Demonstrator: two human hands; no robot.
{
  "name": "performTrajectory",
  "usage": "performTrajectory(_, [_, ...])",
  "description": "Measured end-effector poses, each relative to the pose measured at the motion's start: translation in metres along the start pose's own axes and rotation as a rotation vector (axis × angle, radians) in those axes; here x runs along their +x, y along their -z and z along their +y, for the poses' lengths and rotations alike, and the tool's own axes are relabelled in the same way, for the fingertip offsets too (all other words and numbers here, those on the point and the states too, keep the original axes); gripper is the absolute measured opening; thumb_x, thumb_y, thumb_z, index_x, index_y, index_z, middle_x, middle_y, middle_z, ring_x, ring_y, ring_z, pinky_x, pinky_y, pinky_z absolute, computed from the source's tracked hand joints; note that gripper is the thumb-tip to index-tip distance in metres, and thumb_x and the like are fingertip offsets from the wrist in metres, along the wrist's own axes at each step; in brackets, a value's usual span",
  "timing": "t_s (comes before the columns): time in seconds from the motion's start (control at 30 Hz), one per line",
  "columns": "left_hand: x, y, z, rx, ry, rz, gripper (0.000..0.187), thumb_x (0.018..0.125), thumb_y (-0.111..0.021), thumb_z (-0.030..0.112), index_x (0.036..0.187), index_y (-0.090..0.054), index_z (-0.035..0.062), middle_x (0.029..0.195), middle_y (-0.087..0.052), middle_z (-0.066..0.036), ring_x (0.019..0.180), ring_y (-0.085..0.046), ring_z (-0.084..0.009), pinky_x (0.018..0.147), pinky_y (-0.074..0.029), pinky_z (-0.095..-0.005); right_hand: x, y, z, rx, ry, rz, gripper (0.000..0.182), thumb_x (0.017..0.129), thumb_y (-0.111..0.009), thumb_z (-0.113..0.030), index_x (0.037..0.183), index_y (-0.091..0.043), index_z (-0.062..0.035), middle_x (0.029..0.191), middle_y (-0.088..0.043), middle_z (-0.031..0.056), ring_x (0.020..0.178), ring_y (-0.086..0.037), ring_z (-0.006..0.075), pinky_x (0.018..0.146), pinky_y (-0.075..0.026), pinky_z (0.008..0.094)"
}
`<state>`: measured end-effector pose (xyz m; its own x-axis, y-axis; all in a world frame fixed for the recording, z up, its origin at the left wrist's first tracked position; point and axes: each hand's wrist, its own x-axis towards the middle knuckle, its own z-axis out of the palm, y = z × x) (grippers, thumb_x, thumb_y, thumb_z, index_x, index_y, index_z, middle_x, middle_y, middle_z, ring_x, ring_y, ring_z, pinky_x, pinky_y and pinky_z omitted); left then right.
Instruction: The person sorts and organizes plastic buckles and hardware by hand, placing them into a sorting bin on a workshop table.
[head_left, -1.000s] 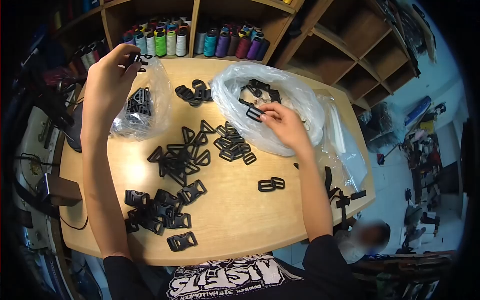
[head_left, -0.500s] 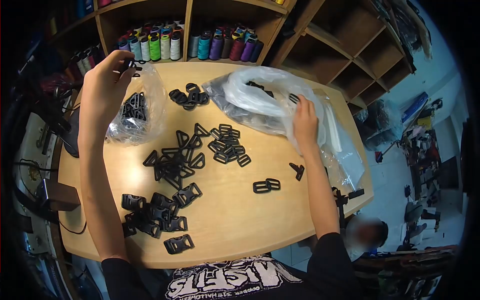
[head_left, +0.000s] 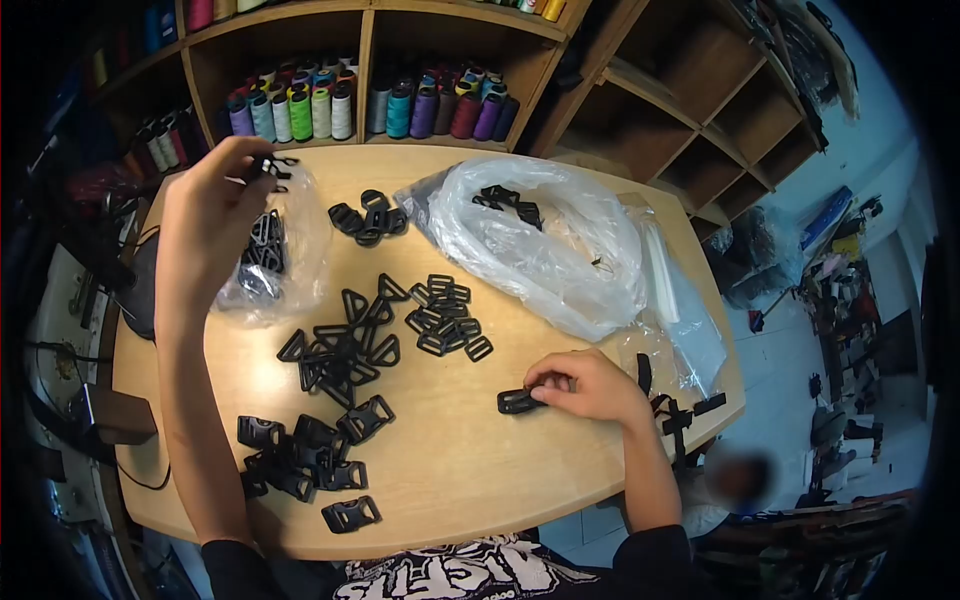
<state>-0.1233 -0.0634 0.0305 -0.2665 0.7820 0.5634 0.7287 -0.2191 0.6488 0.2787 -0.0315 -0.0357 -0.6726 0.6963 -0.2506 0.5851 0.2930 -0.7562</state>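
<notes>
My left hand (head_left: 222,200), raised above the clear bag of black parts (head_left: 265,245) at the back left, pinches a black plastic buckle piece (head_left: 275,170). At the right of the table, the fingers of my right hand (head_left: 590,385) are closed at a black slider buckle (head_left: 517,402) on the wood; the hand partly hides what it grips. Heaps of triangular rings (head_left: 345,350), slider buckles (head_left: 445,315) and side-release buckles (head_left: 315,450) lie in the middle and front left.
A large open plastic bag (head_left: 540,245) with black parts stands at the back right. Several black buckles (head_left: 370,217) lie behind the heaps. Shelves with thread spools (head_left: 300,112) line the back. Black straps (head_left: 680,415) hang by the right edge, near a person (head_left: 715,490).
My right hand has moved from the large bag down toward me, to the loose slider buckles. My left hand still holds its piece above the clear bag. The view has tilted slightly.
</notes>
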Motion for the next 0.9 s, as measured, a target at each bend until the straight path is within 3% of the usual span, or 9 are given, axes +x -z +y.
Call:
performTrajectory(0.1, [-0.010, -0.012, 0.023, -0.255, 0.082, -0.202, 0.026, 0.083, -0.066, -0.004, 0.108, -0.064, 0.0003, 0.085, -0.067, -0.013, 0.067, -0.065, -0.0115, 0.060, -0.050, -0.0266, 0.007, 0.001, 0.007, -0.099, 0.162, 0.137, 0.017, 0.083, -0.070, -0.003, 0.100, -0.068, -0.0007, 0.083, -0.066, 0.0010, 0.072, -0.056, 0.0038, 0.063, -0.044, 0.0208])
performTrajectory(0.27, [-0.031, -0.039, 0.059, -0.093, -0.156, -0.497, 0.026, 0.079, -0.068, -0.001, 0.105, -0.066, -0.0004, 0.088, -0.069, -0.014, 0.071, -0.068, -0.0214, 0.067, -0.054, -0.0318, 0.057, 0.041, 0.004, 0.236, 0.134, 0.556, 0.015, 0.087, -0.068, -0.007, 0.101, -0.068, -0.0002, 0.081, -0.069, 0.0065, 0.074, -0.064, 0.0083, 0.066, -0.050, 0.0242])
performTrajectory(0.33, [-0.037, -0.050, 0.062, -0.060, -0.244, -0.592, 0.024, 0.078, -0.068, -0.001, 0.102, -0.067, -0.0001, 0.090, -0.069, -0.015, 0.077, -0.070, -0.0261, 0.070, -0.055, -0.0339, 0.094, 0.066, 0.003, -0.004, 0.217, 0.672, 0.016, 0.089, -0.064, -0.005, 0.103, -0.067, 0.0018, 0.087, -0.069, 0.0054, 0.073, -0.060, 0.0082, 0.065, -0.048, 0.0238])
performTrajectory(0.4, [-0.040, -0.053, 0.063, -0.019, -0.231, -0.641, 0.024, 0.079, -0.067, -0.001, 0.103, -0.066, -0.0005, 0.091, -0.069, -0.016, 0.081, -0.069, -0.0310, 0.072, -0.056, -0.0360, 0.146, 0.088, 0.042, -0.153, 0.242, 0.622, 0.024, 0.085, -0.068, -0.009, 0.106, -0.066, 0.0032, 0.092, -0.071, 0.0134, 0.080, -0.068, 0.0206, 0.071, -0.053, 0.0324])
performTrajectory(0.43, [-0.041, -0.054, 0.064, -0.002, -0.207, -0.650, 0.024, 0.079, -0.066, -0.001, 0.104, -0.066, -0.0004, 0.092, -0.069, -0.016, 0.081, -0.069, -0.0319, 0.072, -0.056, -0.0363, 0.161, 0.094, 0.048, -0.154, 0.250, 0.636, 0.024, 0.085, -0.068, -0.009, 0.106, -0.066, 0.0032, 0.092, -0.071, 0.0134, 0.080, -0.068, 0.0206, 0.071, -0.053, 0.0324])
performTrajectory(0.5, [-0.039, -0.051, 0.061, 0.010, -0.201, -0.646, 0.025, 0.079, -0.066, -0.001, 0.104, -0.066, 0.0004, 0.092, -0.068, -0.016, 0.083, -0.069, -0.0320, 0.074, -0.055, -0.0373, 0.186, 0.098, 0.053, -0.542, 0.113, 0.564, 0.026, 0.082, -0.069, -0.013, 0.104, -0.069, 0.0007, 0.099, -0.070, 0.0210, 0.093, -0.068, 0.0341, 0.084, -0.053, 0.0382])
performTrajectory(0.6, [-0.035, -0.041, 0.062, 0.029, -0.179, -0.603, 0.027, 0.078, -0.067, -0.001, 0.105, -0.067, 0.0025, 0.091, -0.067, -0.015, 0.081, -0.067, -0.0328, 0.074, -0.054, -0.0385, 0.209, 0.105, 0.061, -0.616, -0.121, 0.377, 0.029, 0.078, -0.073, -0.016, 0.102, -0.071, -0.0007, 0.101, -0.069, 0.0222, 0.097, -0.067, 0.0354, 0.087, -0.052, 0.0392])
performTrajectory(0.8, [-0.029, -0.027, 0.064, 0.044, -0.210, -0.523, 0.028, 0.079, -0.069, 0.000, 0.107, -0.067, 0.0036, 0.091, -0.067, -0.013, 0.079, -0.066, -0.0294, 0.069, -0.053, -0.0363, 0.198, 0.110, 0.062, -0.378, -0.132, 0.390, 0.033, 0.074, -0.077, -0.020, 0.100, -0.071, 0.0004, 0.103, -0.069, 0.0224, 0.099, -0.067, 0.0330, 0.089, -0.052, 0.0393])
performTrajectory(0.9, [-0.028, -0.028, 0.064, 0.039, -0.198, -0.514, 0.028, 0.079, -0.069, -0.001, 0.107, -0.067, 0.0037, 0.089, -0.067, -0.012, 0.071, -0.065, -0.0244, 0.066, -0.052, -0.0335, 0.192, 0.098, 0.069, -0.562, -0.070, 0.514, 0.036, 0.072, -0.078, -0.021, 0.100, -0.070, 0.0003, 0.106, -0.068, 0.0224, 0.099, -0.067, 0.0336, 0.089, -0.052, 0.0394])
